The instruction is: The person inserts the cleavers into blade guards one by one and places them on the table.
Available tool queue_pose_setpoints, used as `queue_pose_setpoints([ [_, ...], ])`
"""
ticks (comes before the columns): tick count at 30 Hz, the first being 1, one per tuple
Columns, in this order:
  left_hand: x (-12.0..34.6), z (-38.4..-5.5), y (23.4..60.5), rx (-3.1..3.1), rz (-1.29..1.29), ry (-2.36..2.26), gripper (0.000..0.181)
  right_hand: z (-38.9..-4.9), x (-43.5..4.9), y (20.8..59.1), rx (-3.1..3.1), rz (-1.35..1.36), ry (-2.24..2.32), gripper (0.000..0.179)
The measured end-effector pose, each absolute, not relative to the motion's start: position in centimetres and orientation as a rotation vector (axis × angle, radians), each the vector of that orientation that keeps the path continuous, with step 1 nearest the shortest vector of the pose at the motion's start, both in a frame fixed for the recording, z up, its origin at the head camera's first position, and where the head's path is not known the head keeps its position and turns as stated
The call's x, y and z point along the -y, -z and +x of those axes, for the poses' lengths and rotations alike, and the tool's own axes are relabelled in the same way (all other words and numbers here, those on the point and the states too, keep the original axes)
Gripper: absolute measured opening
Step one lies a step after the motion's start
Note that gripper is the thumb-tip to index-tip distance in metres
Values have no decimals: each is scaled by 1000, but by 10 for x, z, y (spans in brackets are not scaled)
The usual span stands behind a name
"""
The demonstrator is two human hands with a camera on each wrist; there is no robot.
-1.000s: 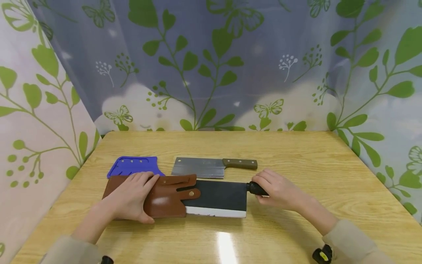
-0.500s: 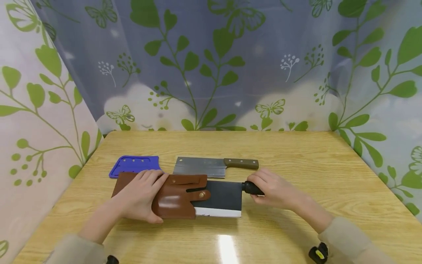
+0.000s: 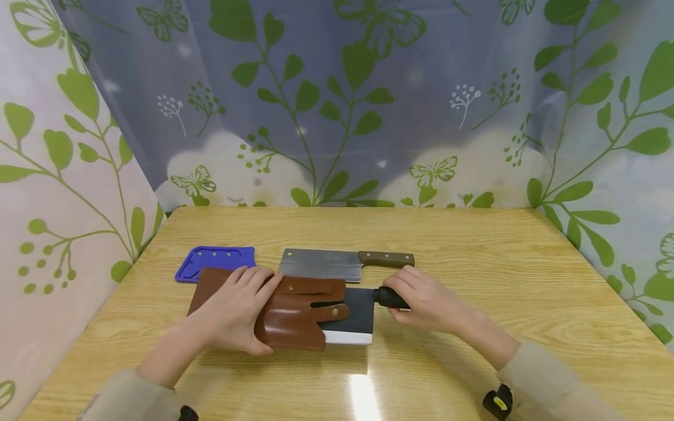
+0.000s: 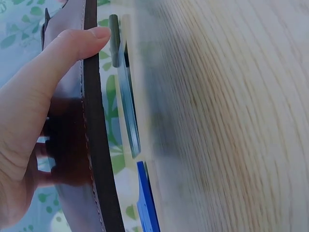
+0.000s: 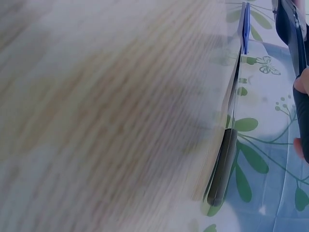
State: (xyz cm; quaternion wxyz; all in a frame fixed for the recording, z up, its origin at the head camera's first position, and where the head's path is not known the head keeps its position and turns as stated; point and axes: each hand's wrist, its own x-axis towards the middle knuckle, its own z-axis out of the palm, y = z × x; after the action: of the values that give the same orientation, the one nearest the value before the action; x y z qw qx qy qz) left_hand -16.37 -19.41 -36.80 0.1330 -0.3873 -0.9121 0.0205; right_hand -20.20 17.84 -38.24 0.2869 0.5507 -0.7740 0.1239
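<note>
A brown leather sheath (image 3: pixel 292 321) with snap straps is held just above the table by my left hand (image 3: pixel 237 313), its fingers over the top edge and thumb at the lower edge. A cleaver with a dark blade (image 3: pixel 355 310) and pale cutting edge is partly inside the sheath's right end; the rest of the blade is hidden in it. Wrapped around the cleaver's black handle (image 3: pixel 392 298) is my right hand (image 3: pixel 429 301). In the left wrist view, the thumb (image 4: pixel 72 48) presses across the sheath's stitched edge. The right wrist view catches only fingertips on the handle (image 5: pixel 301 118).
Behind the sheath lies a second cleaver (image 3: pixel 321 264) with a brown riveted handle, blade pointing left. A blue blade guard (image 3: pixel 216 263) lies left of it, partly covered by the sheath. A patterned curtain (image 3: pixel 337 117) surrounds the wooden table (image 3: pixel 453 374) at the back and sides.
My left hand has moved the sheath to the right while my right hand has moved the cleaver left. Less of the blade shows outside the sheath now.
</note>
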Motion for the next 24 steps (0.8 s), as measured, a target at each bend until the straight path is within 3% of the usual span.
queue_pose_setpoints([
  [24,176,-162,368,2638,-1115,-15,115,-202,-165,383,2021,1406,-353,27],
])
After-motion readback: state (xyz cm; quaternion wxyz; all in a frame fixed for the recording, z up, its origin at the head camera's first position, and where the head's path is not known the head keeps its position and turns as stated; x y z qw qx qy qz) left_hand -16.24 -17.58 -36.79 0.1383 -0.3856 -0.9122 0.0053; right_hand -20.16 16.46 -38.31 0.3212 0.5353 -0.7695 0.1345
